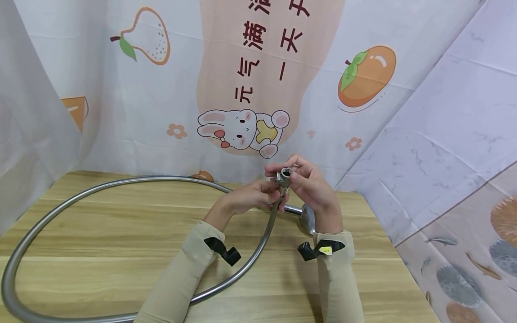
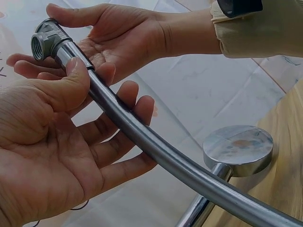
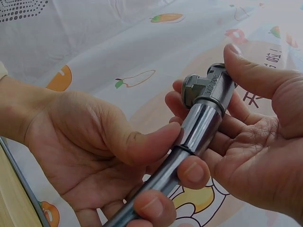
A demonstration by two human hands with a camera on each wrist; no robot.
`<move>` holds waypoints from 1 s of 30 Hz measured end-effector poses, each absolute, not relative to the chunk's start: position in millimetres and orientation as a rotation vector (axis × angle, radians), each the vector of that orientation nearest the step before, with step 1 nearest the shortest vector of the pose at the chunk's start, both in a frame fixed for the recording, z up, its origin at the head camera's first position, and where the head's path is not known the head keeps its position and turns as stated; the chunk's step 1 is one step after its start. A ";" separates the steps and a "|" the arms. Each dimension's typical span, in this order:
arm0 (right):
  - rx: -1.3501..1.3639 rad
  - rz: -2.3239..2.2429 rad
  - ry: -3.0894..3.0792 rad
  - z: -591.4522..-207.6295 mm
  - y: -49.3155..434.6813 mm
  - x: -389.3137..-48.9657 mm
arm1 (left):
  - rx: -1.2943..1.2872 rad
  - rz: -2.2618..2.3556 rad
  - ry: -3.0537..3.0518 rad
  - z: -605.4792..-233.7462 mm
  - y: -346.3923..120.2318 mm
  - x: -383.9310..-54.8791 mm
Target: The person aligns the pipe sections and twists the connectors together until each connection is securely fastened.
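A metal tee fitting [image 3: 208, 90] with a threaded side opening sits on the end of a silvery shower hose [image 2: 156, 146]. My left hand [image 1: 250, 197] pinches the smooth metal sleeve [image 3: 199, 125] at the hose end, just below the fitting, between thumb and fingers. On the other side, my right hand [image 1: 313, 188] holds the tee, its thumb at the top end and its fingers behind. Both hands are raised over the back of the table. How far the fitting is threaded onto the hose cannot be seen.
Behind the right wrist, a round chrome shower head [image 2: 239, 146] with a straight handle lies on the wooden table [image 1: 121, 251]. The hose sweeps in a wide loop across the table's left side. A printed curtain [image 1: 161, 89] hangs along the back edge.
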State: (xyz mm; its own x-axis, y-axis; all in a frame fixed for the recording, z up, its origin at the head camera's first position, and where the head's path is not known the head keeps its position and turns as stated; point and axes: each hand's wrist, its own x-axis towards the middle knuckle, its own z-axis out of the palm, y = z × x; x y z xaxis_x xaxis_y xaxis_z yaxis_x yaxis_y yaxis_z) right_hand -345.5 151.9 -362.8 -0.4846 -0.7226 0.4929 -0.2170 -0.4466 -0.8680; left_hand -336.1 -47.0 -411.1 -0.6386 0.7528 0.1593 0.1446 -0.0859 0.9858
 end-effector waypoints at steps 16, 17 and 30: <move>-1.385 -2.054 1.453 -363.9 152.8 -347.0 | 1.024 1.747 1.736 -412.2 -46.9 -337.2; -1.381 -2.061 1.450 -363.4 152.8 -346.6 | 1.031 1.745 1.736 -412.3 -46.9 -337.4; -1.311 -2.064 1.541 -364.9 155.3 -347.9 | 1.006 1.736 1.757 -412.0 -48.5 -338.6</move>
